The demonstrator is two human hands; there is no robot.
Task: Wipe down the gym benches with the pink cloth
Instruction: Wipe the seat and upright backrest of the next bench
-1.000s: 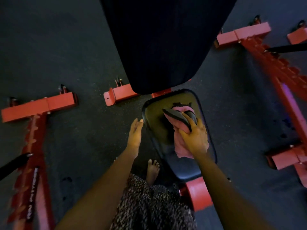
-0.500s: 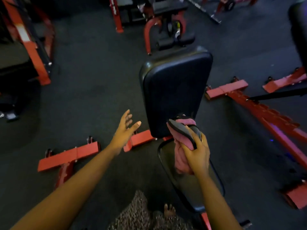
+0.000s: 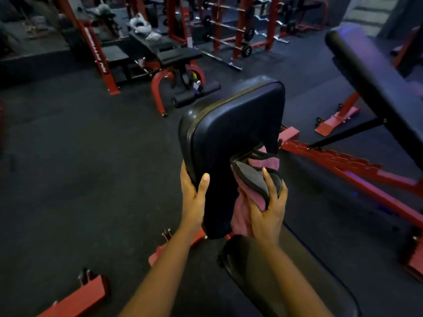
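- Hands: left hand [image 3: 193, 197] grips bench backrest [image 3: 233, 124] edge; right hand [image 3: 267, 211] clutches pink cloth [image 3: 240, 216]
- dark floor [image 3: 91, 179]; red racks [image 3: 272, 24] behind; white upright lettering [image 3: 98, 58] unreadable

Open dark floor [image 3: 91, 168] lies left of the upright backrest [image 3: 231, 138], so the left hand [image 3: 193, 197] gripping its edge has free room on that side. The right is tighter: the right hand [image 3: 267, 211] holds the cloth [image 3: 240, 213] against the backrest, with a red frame [image 3: 343, 161] and a slanted neighbouring bench [image 3: 375, 81] near. The seat [image 3: 274, 282] blocks below, and a red foot bar [image 3: 75, 298] sits lower left.
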